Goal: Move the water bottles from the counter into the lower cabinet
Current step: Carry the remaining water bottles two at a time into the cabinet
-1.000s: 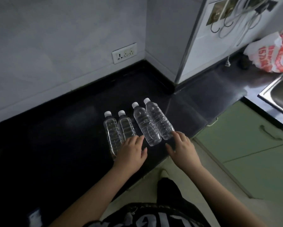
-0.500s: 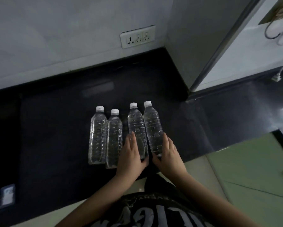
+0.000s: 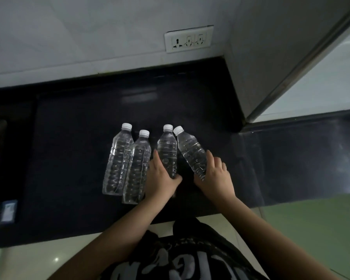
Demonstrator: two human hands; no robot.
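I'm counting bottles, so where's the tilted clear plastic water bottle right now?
In the head view, the tilted clear plastic water bottle is rightmost of four on the black counter, gripped by the right hand.

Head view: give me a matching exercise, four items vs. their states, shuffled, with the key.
Items:
1. rightmost bottle
2. leftmost bottle
3. left hand
4. socket plate

States:
A. on the wall, nothing plugged in
B. gripping the third bottle from the left
C. tilted, gripped by the right hand
D. untouched on the black counter

Pairs: 1-C, 2-D, 3-B, 4-A
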